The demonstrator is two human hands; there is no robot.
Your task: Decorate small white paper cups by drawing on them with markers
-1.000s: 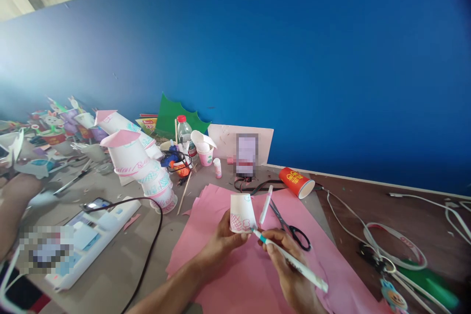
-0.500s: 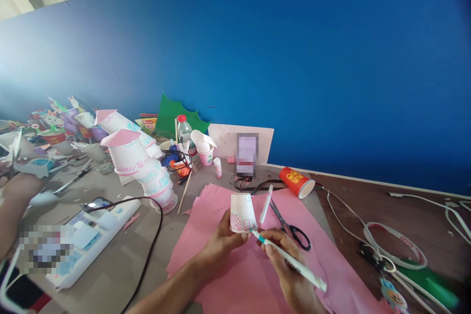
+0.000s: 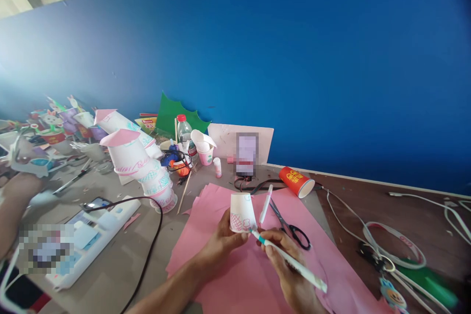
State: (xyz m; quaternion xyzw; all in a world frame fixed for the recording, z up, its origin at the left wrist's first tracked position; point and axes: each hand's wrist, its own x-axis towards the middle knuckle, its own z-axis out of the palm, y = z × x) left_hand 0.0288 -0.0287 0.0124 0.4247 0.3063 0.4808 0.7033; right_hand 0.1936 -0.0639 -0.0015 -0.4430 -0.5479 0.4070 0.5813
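My left hand (image 3: 226, 238) is closed round the side of a white paper cup (image 3: 242, 211), which it holds upside down above pink paper (image 3: 228, 279). Pink crosshatching and a flower outline decorate the cup near its rim. In my right hand (image 3: 285, 260) is a white marker (image 3: 294, 261) with a teal collar, its tip touching or very near the cup's lower right edge. Just behind that hand lie black-handled scissors (image 3: 294, 230) and a white and pink marker (image 3: 266, 204), both on the pink paper.
Leaning stacks of decorated cups (image 3: 143, 167) stand to the left. A red paper cup (image 3: 296, 182) lies on its side behind the paper. Cables (image 3: 395, 243) cross the right side. Another person's arm (image 3: 14, 206) reaches in at far left, near a white tray (image 3: 99, 240).
My hands, the cup and the marker keep almost the same position. At far left, the other person's hand and the white item by it have shifted slightly.
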